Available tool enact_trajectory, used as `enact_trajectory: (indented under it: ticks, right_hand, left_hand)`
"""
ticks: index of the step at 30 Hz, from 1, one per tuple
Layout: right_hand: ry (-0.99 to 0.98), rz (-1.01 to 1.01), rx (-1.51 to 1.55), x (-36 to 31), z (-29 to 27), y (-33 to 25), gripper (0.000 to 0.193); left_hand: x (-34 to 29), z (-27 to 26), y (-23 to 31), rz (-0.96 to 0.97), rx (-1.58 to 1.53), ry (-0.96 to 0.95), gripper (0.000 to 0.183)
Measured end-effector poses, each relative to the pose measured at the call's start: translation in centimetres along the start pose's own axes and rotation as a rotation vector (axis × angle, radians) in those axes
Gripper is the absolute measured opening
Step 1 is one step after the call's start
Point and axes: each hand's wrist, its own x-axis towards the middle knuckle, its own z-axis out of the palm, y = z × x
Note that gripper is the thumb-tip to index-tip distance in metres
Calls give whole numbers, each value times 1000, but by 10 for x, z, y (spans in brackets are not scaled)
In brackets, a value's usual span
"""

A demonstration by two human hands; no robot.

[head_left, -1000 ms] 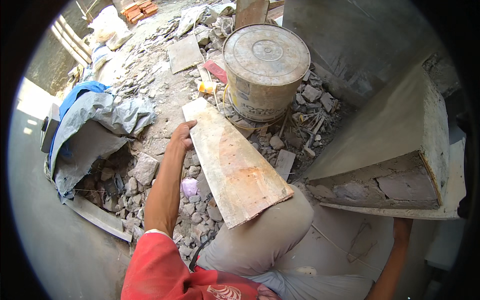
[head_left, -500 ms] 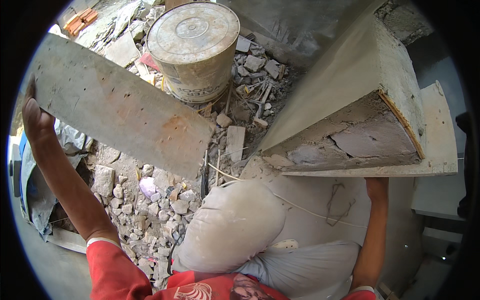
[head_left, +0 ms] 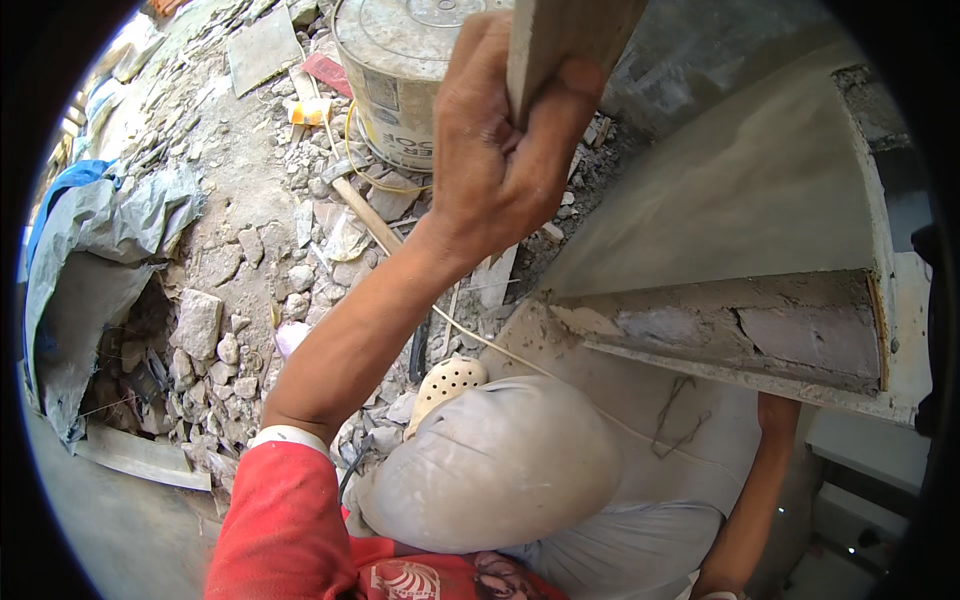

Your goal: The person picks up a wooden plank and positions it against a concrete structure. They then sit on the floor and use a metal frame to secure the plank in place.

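Note:
My left hand, raised in front of me, is wrapped round the edge of a wooden board; the board is seen nearly end-on and runs out past the top of the view. At the right, my right hand reaches up to the underside of another flat board, its fingers hidden behind it. This second board lies along the lower face of a mortared beam or ledge. Rough mortar with a dark crack shows on the beam's underside.
A lidded bucket stands on the rubble beyond my left hand. A hammer lies among broken stones. Left of these is a crumpled grey sheet. A pale cable crosses the floor beside my clog.
My left hand has swung the board from the far left to the upper middle, turning it edge-on. My right hand stays under the other board. The view has shifted left.

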Motion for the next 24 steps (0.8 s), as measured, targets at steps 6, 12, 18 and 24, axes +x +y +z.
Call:
enact_trajectory:
  ticks: [6,12,18,24]
  right_hand:
    - [3,-145,541,0,12,26,49]
    - [-24,-165,548,-4,18,10,50]
    - [-58,-214,385,-15,5,-47,57]
    - [-165,-222,602,-18,-14,-94,73]
  left_hand:
    - [-56,41,-28,-217,-171,-88,30]
    - [-102,50,-25,-371,-212,-183,33]
    - [-121,60,-9,-302,-79,-294,36]
    - [-128,76,-3,-126,-45,-354,46]
